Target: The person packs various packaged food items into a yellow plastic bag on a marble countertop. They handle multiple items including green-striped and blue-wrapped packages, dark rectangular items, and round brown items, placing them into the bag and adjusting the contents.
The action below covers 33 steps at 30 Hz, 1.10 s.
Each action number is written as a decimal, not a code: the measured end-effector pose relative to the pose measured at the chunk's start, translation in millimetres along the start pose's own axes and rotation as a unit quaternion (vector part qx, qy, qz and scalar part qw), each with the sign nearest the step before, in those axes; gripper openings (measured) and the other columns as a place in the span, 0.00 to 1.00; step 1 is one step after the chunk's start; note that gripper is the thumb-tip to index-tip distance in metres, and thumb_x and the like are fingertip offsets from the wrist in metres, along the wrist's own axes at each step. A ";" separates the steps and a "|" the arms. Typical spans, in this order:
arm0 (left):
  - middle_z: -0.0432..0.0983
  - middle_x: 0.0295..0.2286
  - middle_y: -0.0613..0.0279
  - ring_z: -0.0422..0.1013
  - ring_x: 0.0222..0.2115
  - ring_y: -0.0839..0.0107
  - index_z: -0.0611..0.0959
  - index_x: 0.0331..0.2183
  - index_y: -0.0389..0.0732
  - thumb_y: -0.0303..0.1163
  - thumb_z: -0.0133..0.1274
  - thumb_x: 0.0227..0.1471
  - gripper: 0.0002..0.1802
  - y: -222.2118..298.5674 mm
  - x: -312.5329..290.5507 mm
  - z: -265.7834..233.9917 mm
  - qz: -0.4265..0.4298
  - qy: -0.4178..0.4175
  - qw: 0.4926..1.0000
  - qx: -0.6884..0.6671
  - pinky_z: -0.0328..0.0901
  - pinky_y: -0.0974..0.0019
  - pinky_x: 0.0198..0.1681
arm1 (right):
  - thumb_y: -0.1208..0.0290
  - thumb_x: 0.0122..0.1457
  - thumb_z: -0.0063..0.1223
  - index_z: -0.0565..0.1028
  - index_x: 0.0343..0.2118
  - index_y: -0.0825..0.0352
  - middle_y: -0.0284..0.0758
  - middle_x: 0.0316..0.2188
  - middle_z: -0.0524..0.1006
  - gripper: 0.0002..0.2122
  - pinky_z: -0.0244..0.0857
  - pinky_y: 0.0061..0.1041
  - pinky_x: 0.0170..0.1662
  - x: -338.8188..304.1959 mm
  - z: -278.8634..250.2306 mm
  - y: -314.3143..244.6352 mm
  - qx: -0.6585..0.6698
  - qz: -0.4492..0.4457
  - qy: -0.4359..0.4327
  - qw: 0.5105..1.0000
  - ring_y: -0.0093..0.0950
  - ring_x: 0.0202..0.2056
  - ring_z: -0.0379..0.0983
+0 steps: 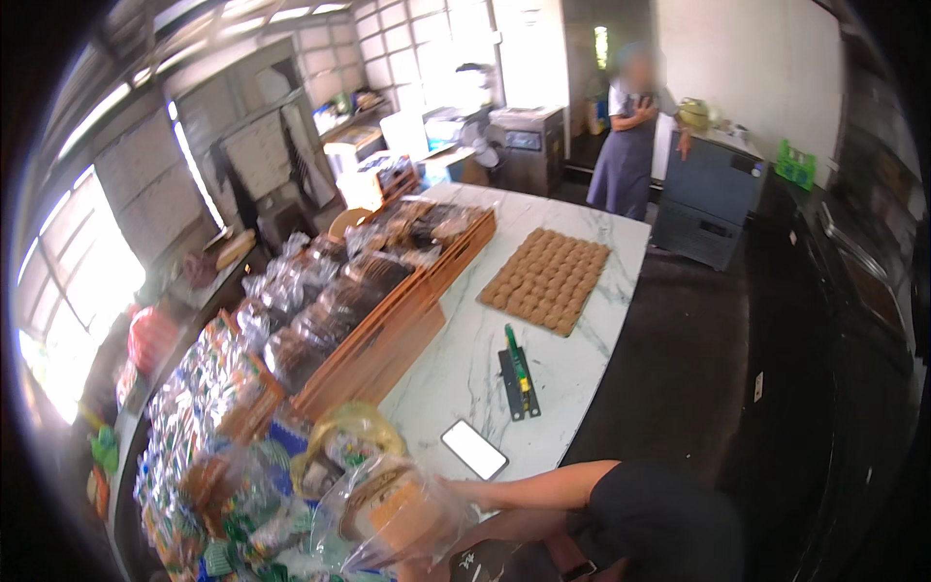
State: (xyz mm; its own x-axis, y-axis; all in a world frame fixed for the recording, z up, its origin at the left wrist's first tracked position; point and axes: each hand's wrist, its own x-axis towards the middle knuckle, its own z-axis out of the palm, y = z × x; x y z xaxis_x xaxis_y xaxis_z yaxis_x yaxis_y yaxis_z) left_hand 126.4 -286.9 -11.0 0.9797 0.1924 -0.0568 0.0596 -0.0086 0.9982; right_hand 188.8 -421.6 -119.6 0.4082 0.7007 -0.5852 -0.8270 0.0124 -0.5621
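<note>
A clear plastic bag of sliced bread is held up at the lower middle, close to me. My right hand reaches in from the right and grips the bag's near side; its fingers are partly hidden by the film. At the lower edge, my left hand is blurred and partly cut off, closed on the underside of the same bag. Just beyond it lies an open yellowish plastic bag with small items inside. A phone with a bright white screen rests on the marble-patterned table.
A green-handled bag sealer and a slab of brown rolls lie on the table. Orange crates hold bagged dark loaves. Many printed bread bags are piled at left. A person in an apron stands by a dark cabinet.
</note>
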 end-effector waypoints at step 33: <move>0.76 0.40 0.50 0.72 0.36 0.59 0.76 0.46 0.39 0.33 0.53 0.58 0.16 14.0 -16.7 10.6 0.055 -0.005 0.993 0.100 0.65 0.58 0.40 | 0.32 0.43 0.59 0.42 0.69 0.54 0.42 0.68 0.43 0.55 0.36 0.44 0.67 -73.1 6.4 -49.0 0.030 -0.248 -0.221 0.943 0.35 0.69 0.37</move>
State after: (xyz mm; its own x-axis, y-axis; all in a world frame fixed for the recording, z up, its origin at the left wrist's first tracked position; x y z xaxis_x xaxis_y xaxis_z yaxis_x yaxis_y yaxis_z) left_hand 113.0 -300.6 3.7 0.9842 0.1693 0.0508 -0.0116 -0.2244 0.9744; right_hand 197.0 -468.9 -45.5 0.5598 0.8271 0.0497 -0.6028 0.4477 -0.6605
